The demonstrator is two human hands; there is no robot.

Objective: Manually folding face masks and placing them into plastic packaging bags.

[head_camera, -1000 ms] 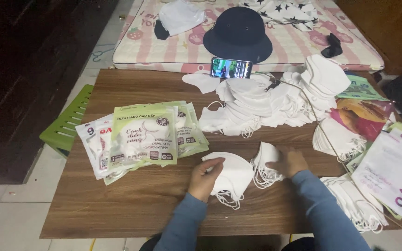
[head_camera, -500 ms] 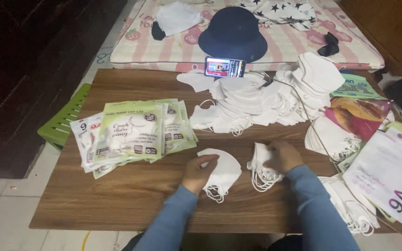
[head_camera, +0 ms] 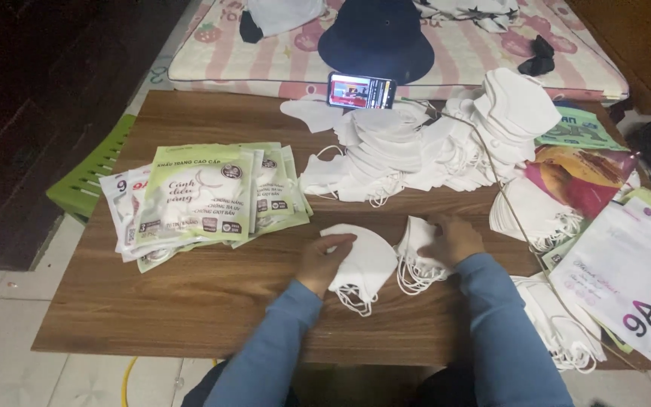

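Two hands on white masks at the table's near edge.
I see my left hand (head_camera: 324,260) lying flat, fingers spread, on a white mask (head_camera: 363,260); my right hand (head_camera: 453,240) loosely grips a small mask stack (head_camera: 414,256) just beside it.

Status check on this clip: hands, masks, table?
Left hand flat on white mask. Right hand on small mask stack. Green packets left, big mask pile behind.

one phone (head_camera: 361,90), one hat (head_camera: 377,38), two hands (head_camera: 324,260)

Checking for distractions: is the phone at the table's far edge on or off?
On. The phone lies flat, its screen lit and showing a colourful picture.
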